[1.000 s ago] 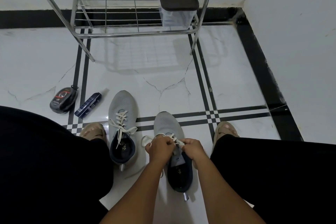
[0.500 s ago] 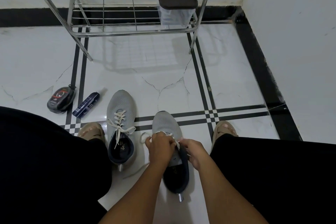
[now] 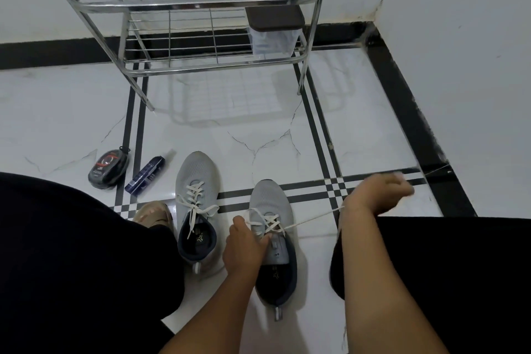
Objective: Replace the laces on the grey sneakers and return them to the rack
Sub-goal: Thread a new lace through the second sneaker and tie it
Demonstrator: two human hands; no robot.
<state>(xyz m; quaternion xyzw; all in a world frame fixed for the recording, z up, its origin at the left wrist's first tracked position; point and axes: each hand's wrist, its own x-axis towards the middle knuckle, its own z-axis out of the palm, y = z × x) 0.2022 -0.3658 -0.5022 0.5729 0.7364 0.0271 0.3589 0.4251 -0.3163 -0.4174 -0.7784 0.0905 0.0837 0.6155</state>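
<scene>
Two grey sneakers stand on the white tiled floor between my knees. The left sneaker has a white lace tied loosely across it. On the right sneaker, my left hand holds the laced part at the tongue. My right hand is out to the right and blurred, gripping the white lace, which stretches taut from the eyelets to it. The metal shoe rack stands against the far wall.
A black shoe-polish sponge case and a dark blue tube lie left of the sneakers. A clear container with a brown lid sits on the rack's lower shelf at the right. A white wall closes the right side.
My right hand has left the right sneaker and swung out to the right, drawing the lace tight. My left hand has stayed on the shoe. The camera has tilted up slightly.
</scene>
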